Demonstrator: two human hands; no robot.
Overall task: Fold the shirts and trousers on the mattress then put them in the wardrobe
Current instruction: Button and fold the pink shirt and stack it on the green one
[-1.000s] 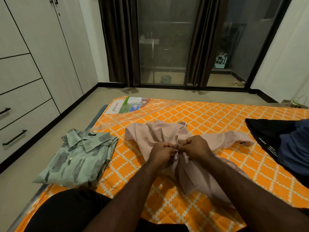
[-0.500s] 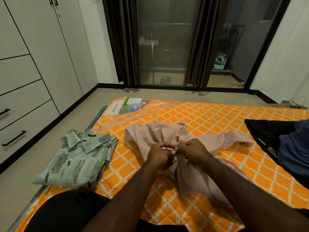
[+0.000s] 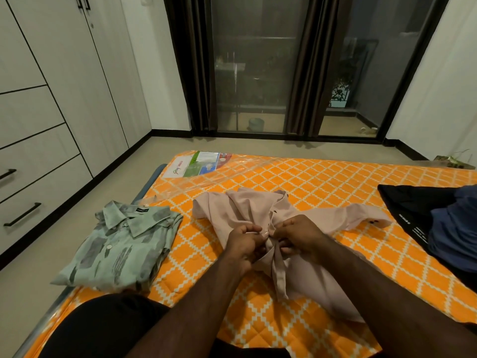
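**Desk:** Where is the garment, and who has hold of it?

**Photographer:** A pink shirt (image 3: 232, 210) lies crumpled in the middle of the orange mattress (image 3: 322, 177), straight ahead of the seated person. Both hands meet on its front. The left hand (image 3: 245, 244) has its fingers curled and pinches the cloth from the 9 o'clock side. The right hand (image 3: 299, 236) pinches the facing edge from 3 o'clock. The fingertips all but touch.

**Desk:** Which way does the shirt run?

**Photographer:** Its collar (image 3: 281, 200) is at 12 o'clock and the placket (image 3: 280, 275) trails towards 6, so the long axis points at the person. One sleeve (image 3: 361, 215) reaches out towards 3.

**Desk:** Is one hand closer to the work?

**Photographer:** No, they look equally close. This appears to be buttoning or lining up the front before folding. The next move probably depends on keeping the two edges together along that 12-to-6 line.

**Desk:** What else is in shot?

**Photographer:** A folded green shirt (image 3: 121, 244) sits at 9 o'clock and dark clothes (image 3: 407, 210) at 3. The wardrobe (image 3: 38, 112) stands at about 10, well apart from the mattress.
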